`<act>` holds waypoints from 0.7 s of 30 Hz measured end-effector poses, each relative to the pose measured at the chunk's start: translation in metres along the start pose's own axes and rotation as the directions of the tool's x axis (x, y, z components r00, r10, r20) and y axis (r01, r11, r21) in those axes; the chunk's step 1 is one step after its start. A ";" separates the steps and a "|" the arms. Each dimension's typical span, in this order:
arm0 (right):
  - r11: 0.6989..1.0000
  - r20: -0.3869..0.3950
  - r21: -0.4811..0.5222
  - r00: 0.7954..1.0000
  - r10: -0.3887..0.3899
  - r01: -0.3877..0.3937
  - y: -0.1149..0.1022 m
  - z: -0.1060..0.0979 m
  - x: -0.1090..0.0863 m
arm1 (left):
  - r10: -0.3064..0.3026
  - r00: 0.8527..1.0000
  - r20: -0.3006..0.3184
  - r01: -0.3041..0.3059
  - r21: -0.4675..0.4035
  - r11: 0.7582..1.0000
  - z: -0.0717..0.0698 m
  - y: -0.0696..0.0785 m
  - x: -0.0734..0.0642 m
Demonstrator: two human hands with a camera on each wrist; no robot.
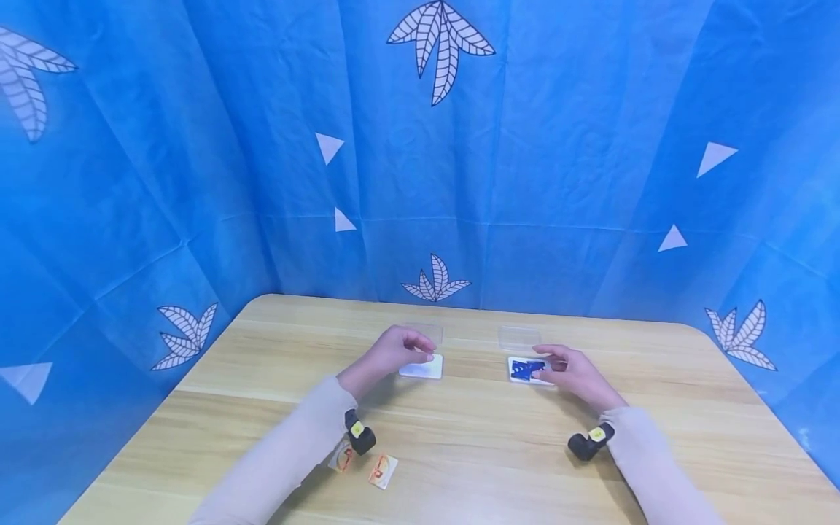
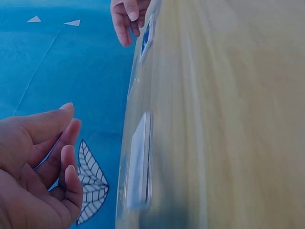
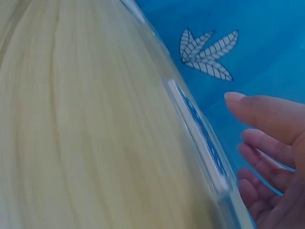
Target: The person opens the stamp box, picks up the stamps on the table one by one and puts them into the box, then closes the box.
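My left hand (image 1: 394, 351) hovers over a clear tray holding a stack of white-topped cards (image 1: 421, 369). Its fingers bend loosely and hold nothing, as the left wrist view confirms with a gap between the hand (image 2: 40, 167) and the stack (image 2: 137, 164). On the other side, my right hand (image 1: 580, 375) hangs over a second clear tray, whose cards (image 1: 521, 370) show a blue pattern with white. In the right wrist view that hand (image 3: 274, 152) is apart from the stack (image 3: 202, 133), thumb extended and fingers loosely bent, gripping nothing.
Behind the stacks lie two flat clear plastic pieces (image 1: 518, 337), one behind each. Two small cards with orange print (image 1: 383, 471) lie near the left forearm, one partly hidden by the wrist camera. A blue curtain (image 1: 558, 182) hangs beyond the wooden table (image 1: 472, 437).
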State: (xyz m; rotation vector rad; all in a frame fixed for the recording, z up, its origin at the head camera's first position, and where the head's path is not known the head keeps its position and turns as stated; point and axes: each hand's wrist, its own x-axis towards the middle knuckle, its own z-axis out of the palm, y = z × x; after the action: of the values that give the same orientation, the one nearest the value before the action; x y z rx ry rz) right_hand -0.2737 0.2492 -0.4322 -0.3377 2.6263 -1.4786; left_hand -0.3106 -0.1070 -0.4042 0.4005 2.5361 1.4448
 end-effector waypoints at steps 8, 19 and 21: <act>0.999 0.039 0.020 0.999 -0.033 0.033 -0.012 0.017 0.009 | -0.014 1.000 -0.006 0.014 -0.025 1.000 -0.028 -0.015 -0.032; 0.988 0.080 0.013 0.984 -0.157 0.157 -0.037 0.054 0.023 | 0.024 0.999 0.049 -0.025 0.002 1.000 -0.058 -0.039 -0.063; 0.986 0.084 0.013 0.983 -0.164 0.164 -0.043 0.062 0.025 | 0.023 0.998 0.062 -0.024 0.011 1.000 -0.060 -0.042 -0.069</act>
State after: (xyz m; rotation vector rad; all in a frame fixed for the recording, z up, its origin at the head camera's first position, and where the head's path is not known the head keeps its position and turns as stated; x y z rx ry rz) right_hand -0.2798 0.1695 -0.4272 -0.6157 2.5811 -1.4826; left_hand -0.2695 -0.1984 -0.4080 0.4712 2.5005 1.4039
